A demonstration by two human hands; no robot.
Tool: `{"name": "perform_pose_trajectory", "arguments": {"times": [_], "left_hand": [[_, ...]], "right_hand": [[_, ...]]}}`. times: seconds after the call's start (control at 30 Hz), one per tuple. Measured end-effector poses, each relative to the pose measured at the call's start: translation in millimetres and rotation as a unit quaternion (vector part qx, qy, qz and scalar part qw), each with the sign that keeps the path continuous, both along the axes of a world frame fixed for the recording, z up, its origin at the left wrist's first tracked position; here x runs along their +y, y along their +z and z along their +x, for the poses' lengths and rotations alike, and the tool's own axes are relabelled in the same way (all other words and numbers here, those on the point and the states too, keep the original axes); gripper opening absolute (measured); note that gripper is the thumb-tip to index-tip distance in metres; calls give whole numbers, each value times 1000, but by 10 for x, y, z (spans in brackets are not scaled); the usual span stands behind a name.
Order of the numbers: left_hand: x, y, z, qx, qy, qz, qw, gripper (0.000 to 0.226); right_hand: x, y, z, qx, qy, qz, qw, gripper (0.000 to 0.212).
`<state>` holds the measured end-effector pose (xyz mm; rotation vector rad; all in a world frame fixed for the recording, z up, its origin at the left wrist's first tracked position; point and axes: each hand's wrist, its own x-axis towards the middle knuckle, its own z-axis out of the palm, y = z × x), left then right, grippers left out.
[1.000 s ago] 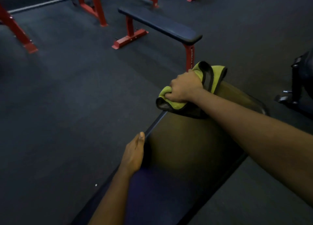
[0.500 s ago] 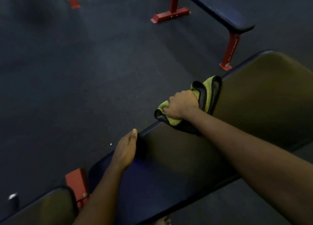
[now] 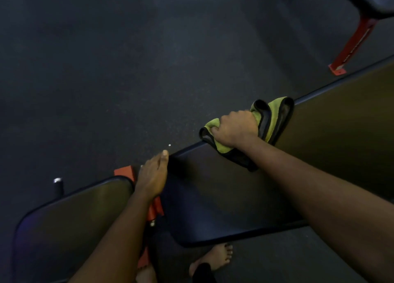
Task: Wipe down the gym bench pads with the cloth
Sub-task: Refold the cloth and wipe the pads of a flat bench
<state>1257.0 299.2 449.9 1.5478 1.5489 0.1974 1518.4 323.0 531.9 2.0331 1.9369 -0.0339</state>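
The right hand [image 3: 234, 129] has a closed grip on the cloth [image 3: 275, 116]. Its fingers curl over a bunched fold of the yellow-green, dark-edged fabric and press it onto the far edge of the long pad [image 3: 319, 165] of the bench. Some of the cloth sticks out past that edge, above the floor [image 3: 106, 69], and some lies on top of the pad under the wrist.

The left hand [image 3: 152, 176] holds nothing. Its grip is wide, with the fingers straight, and it rests on the left end of the long pad at the far corner. Just left of that end is a gap where the red frame [image 3: 124, 171] shows, and across the gap lies the seat pad [image 3: 74, 218]. A bare foot [image 3: 215, 259] stands below the long pad's near edge, and a second bench [image 3: 375, 3] stands well beyond its far edge.

Several things could go wrong from here:
- **Missed patches:** the cloth is wadded, so probably only a small part of it meets the pad. Strokes along the edge could leave the broad top in unwiped bands, and the dim light would hide them.
- **Dirty cloth:** the loose fold beyond the edge could slip out of the grip and drop to the floor. It would pick up grit there and smear it back onto the pad.
- **Pinched fingers:** the left hand is braced beside the gap. If weight shifts onto it, the fingers could slide down among the metal parts of the frame.
- **Skipped pad:** the seat pad is out of the cloth's reach from here and is easy to forget.
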Motion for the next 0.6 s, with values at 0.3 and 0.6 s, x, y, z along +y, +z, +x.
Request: {"name": "perform_pose_trajectory", "arguments": {"times": [0.3,0.6], "left_hand": [[-144,-283,-1149,202,-35,-18,979,64],[-165,-347,-1189,241,-127,33,962,55]], "right_hand": [[-40,-611,-1213,40,29,-39,998,50],[-51,-488,-967,59,-19,-50,997,61]]}}
